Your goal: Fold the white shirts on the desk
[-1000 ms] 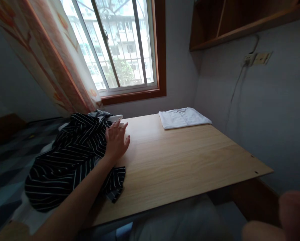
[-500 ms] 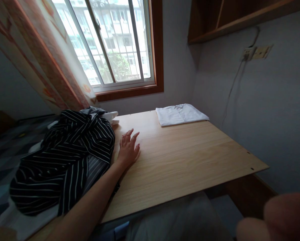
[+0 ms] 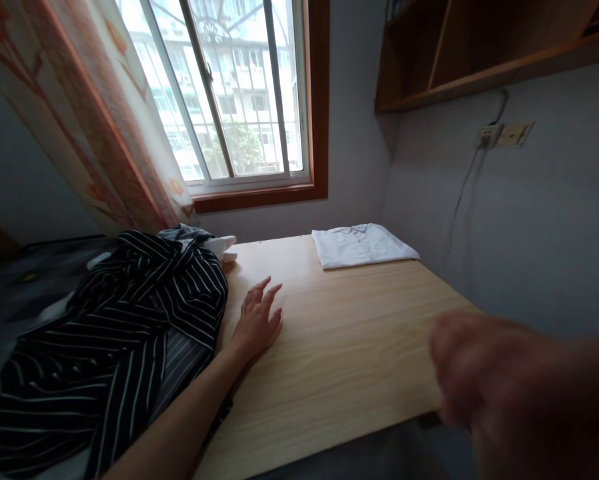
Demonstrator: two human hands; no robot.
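Observation:
My left hand (image 3: 257, 317) rests on the light wooden tabletop (image 3: 349, 340), fingers spread and nothing in them. Beside its forearm lies a loose heap of black clothing with white stripes (image 3: 154, 287), with some grey and white cloth bunched at its far end. Close to the camera at the lower right is my right hand (image 3: 484, 373), large and blurred. Its fingers look curled, but the blur hides whether anything is in them. A white folded shirt (image 3: 364, 245) lies flat near the far right corner of the table, apart from both hands.
Behind the table is a window (image 3: 229, 100) with a brown frame, and a floral curtain (image 3: 94, 120) hangs at its left. A wooden shelf (image 3: 414, 60) juts from the right wall above a socket (image 3: 512, 135) with a hanging cord. A checked bed surface (image 3: 14, 287) lies at left.
My right hand has risen from the lower right corner and moved left, over the table's right side. The view has tilted up slightly. My left hand stays on the tabletop.

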